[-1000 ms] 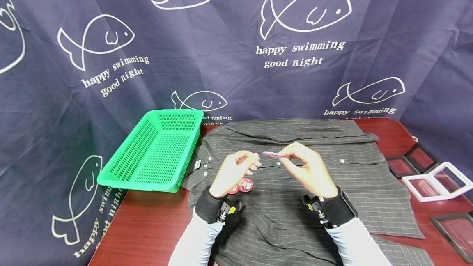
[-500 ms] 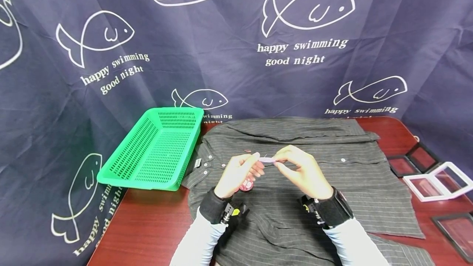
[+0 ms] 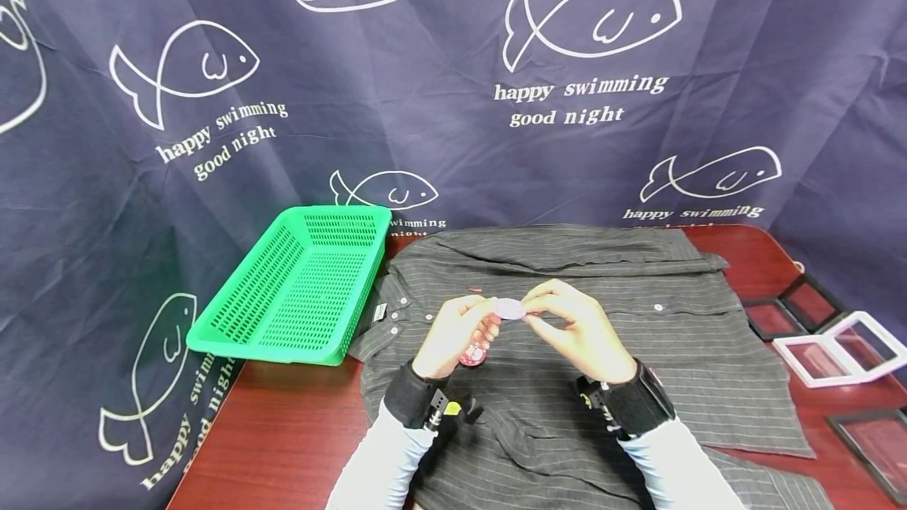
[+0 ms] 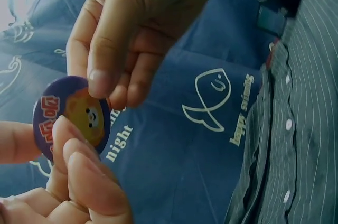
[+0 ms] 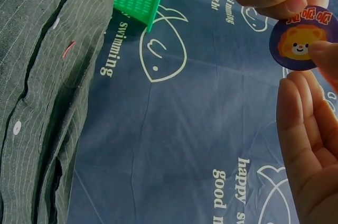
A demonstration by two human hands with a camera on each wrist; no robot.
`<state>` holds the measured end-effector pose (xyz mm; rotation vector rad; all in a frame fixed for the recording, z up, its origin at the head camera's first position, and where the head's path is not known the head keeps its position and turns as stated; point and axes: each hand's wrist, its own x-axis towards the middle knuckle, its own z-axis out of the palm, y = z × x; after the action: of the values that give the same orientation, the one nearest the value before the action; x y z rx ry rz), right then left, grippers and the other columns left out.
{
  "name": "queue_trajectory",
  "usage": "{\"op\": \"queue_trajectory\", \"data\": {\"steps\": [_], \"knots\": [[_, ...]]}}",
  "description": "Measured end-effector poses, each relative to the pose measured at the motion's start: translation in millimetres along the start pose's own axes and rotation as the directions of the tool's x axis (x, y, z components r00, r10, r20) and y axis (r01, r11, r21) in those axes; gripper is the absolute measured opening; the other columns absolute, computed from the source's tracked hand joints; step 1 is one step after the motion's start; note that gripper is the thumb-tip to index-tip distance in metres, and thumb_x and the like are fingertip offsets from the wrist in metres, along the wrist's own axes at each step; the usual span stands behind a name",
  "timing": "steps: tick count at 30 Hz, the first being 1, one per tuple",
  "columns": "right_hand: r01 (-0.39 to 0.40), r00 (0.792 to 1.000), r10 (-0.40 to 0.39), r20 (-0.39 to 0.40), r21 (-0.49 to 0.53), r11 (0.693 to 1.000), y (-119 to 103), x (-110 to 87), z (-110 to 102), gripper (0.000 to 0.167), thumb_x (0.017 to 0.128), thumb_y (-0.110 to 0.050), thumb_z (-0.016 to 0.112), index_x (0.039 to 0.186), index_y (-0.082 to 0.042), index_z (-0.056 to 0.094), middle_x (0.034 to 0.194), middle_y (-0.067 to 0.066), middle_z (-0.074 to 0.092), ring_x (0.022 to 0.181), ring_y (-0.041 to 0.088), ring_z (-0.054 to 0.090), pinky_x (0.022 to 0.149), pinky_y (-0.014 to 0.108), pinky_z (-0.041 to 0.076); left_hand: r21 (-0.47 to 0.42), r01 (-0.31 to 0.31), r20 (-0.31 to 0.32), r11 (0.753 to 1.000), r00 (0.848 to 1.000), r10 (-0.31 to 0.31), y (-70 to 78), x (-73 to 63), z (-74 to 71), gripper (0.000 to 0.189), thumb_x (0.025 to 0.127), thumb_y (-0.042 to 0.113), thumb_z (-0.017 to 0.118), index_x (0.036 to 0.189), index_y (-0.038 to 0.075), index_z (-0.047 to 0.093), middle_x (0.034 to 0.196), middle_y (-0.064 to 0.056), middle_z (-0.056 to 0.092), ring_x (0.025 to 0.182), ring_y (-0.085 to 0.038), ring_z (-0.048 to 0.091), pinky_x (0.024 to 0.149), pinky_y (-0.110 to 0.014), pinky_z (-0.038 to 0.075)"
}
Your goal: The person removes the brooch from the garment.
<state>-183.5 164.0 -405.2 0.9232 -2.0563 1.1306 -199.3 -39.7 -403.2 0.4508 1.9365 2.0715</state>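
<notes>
My left hand [image 3: 450, 337] and right hand [image 3: 583, 334] pinch opposite edges of a round button badge [image 3: 509, 308], held above the dark striped shirt [image 3: 623, 360]. In the left wrist view the badge [image 4: 84, 121] is purple-rimmed with a yellow animal face and red lettering. The right wrist view shows the same face on the badge [image 5: 300, 44], fingertips covering parts of its rim. Below my left hand, a red round badge [image 3: 472, 355] lies on the shirt, partly hidden by the hand.
A green plastic basket [image 3: 305, 297] stands at the left of the reddish table [image 3: 283, 431]. On the right lie a white frame [image 3: 818, 360], a dark open frame [image 3: 794, 309] and another dark frame [image 3: 875, 447]. A small red piece [image 3: 475, 290] lies on the shirt.
One second ago only my right hand held the badge, seen nearly edge-on. My left hand has since taken its other edge, and the badge has tilted to show more of its flat side.
</notes>
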Motion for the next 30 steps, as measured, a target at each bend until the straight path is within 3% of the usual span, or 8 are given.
{"op": "queue_trajectory", "data": {"steps": [9,15,21,27,30], "knots": [[0.001,1.0,-0.001,0.011,-0.022,1.0,-0.2,0.0,1.5,0.031,0.07,0.012,0.078,0.091,-0.01,0.073,0.096,0.004,0.068,0.088,0.016,0.064,0.086,0.014,0.045,-0.019,0.005,-0.006,1.0,1.0,-0.005,-2.0,-0.7,-1.8,0.022,0.099,0.009,0.049,0.091,-0.01,0.059,0.062,0.01,0.057,0.056,-0.002,0.052,0.053,-0.017,0.046],[-0.062,0.998,0.063,0.03,-0.014,0.998,0.8,-1.4,-2.5,0.031,0.073,0.01,0.078,0.096,-0.011,0.074,0.099,0.003,0.067,0.086,0.015,0.062,0.08,0.014,0.047,0.014,0.009,-0.017,1.0,1.0,-0.009,0.3,-1.7,-1.0,0.025,0.097,0.007,0.049,0.09,-0.016,0.057,0.063,0.008,0.056,0.056,-0.003,0.052,0.051,-0.018,0.047],[-0.154,0.988,0.154,0.006,0.06,0.986,-1.3,-2.2,-7.8,0.03,0.077,0.011,0.075,0.1,-0.007,0.073,0.1,0.005,0.068,0.091,0.006,0.063,0.082,0.012,0.049,0.09,-0.007,-0.039,0.996,0.999,0.011,1.4,-2.6,0.0,0.023,0.094,0.003,0.05,0.09,-0.019,0.056,0.062,0.007,0.055,0.055,-0.005,0.051,0.051,-0.019,0.047],[-0.311,0.948,0.317,-0.007,0.168,0.935,-6.6,-2.2,-6.7,0.02,0.084,0.009,0.069,0.102,-0.001,0.071,0.098,0.012,0.07,0.089,0.0,0.064,0.079,0.013,0.052,0.171,-0.035,-0.035,0.985,0.999,0.042,0.7,-3.3,-1.3,0.019,0.093,0.002,0.054,0.089,-0.016,0.06,0.064,0.001,0.057,0.056,-0.008,0.054,0.052,-0.02,0.048],[-0.396,0.916,0.4,0.02,0.202,0.896,-9.2,-2.0,-5.4,0.017,0.087,0.001,0.069,0.104,-0.002,0.071,0.095,0.015,0.072,0.084,0.002,0.066,0.074,0.014,0.052,0.211,-0.073,-0.004,0.975,0.997,0.075,0.7,-3.5,-2.1,0.019,0.094,0.003,0.056,0.089,-0.014,0.062,0.067,-0.012,0.061,0.057,-0.009,0.056,0.054,-0.022,0.051]]}}
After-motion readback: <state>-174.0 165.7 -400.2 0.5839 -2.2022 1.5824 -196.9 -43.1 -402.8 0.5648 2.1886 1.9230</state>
